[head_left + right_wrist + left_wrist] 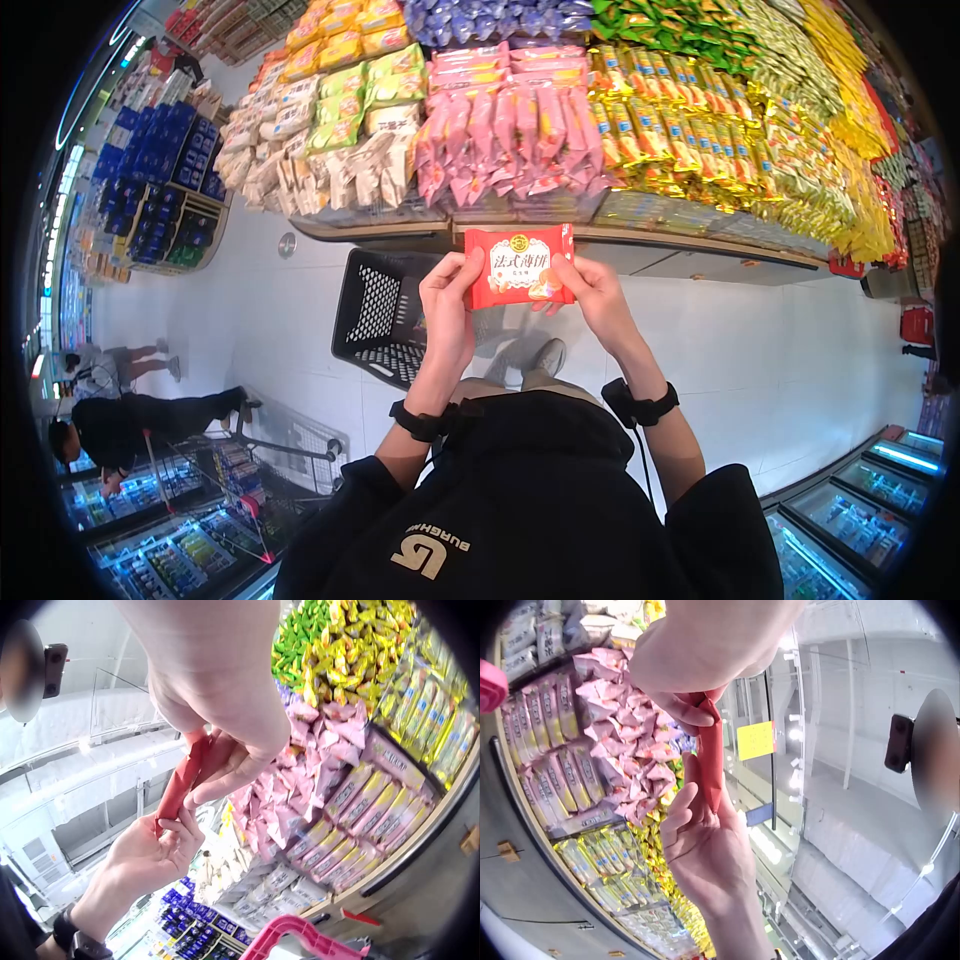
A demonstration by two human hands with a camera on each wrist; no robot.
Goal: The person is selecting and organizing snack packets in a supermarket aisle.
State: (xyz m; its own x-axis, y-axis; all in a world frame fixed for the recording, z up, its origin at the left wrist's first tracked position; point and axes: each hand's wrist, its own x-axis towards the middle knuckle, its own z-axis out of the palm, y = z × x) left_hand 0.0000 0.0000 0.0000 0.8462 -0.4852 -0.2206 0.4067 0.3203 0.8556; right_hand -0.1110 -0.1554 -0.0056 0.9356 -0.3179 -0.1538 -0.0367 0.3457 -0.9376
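A red snack packet (519, 264) with a white label and Chinese lettering faces up in front of the person's body. At its left end, the left hand (448, 292) pinches it, thumb on the front and fingers behind. The right hand (598, 298) grips the other end the same way. Seen edge-on in the left wrist view, the packet (712, 761) is a thin red strip between both hands. The right wrist view also has the packet (182, 778) edge-on, with fingers bent behind it.
A display shelf of pink packets (510, 135), yellow packets (665, 125) and white packets (290, 150) stands just ahead. A black shopping basket (350, 345) is on the floor at left. Behind left, a person in dark clothes (150, 430) is beside a shopping cart (290, 450). Freezers (850, 510) line the lower right.
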